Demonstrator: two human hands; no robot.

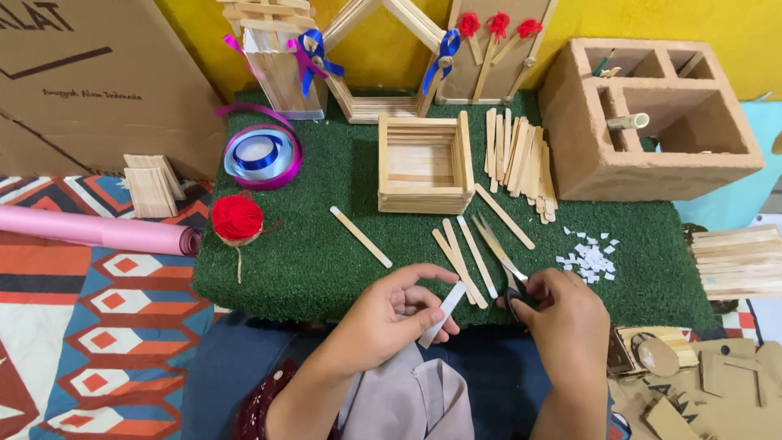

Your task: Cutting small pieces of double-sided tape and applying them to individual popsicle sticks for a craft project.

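My left hand [391, 314] pinches a short white strip [444, 312] near the front edge of the green turf mat [309, 253]. My right hand [566, 314] grips the handles of a pair of scissors [498, 253], whose blades point up and left over the mat, almost closed. Just beyond my hands lie three loose wooden craft sticks [464, 257]. A pile of small white cut pieces [588, 257] sits to the right of the scissors.
On the mat stand a square box of stacked sticks [425, 163], a row of sticks [521, 159], a single stick [360, 236], a red yarn ball [237, 218] and ribbon rolls [262, 155]. A cardboard organiser [643, 122] is at right, a pink paper roll [98, 230] at left.
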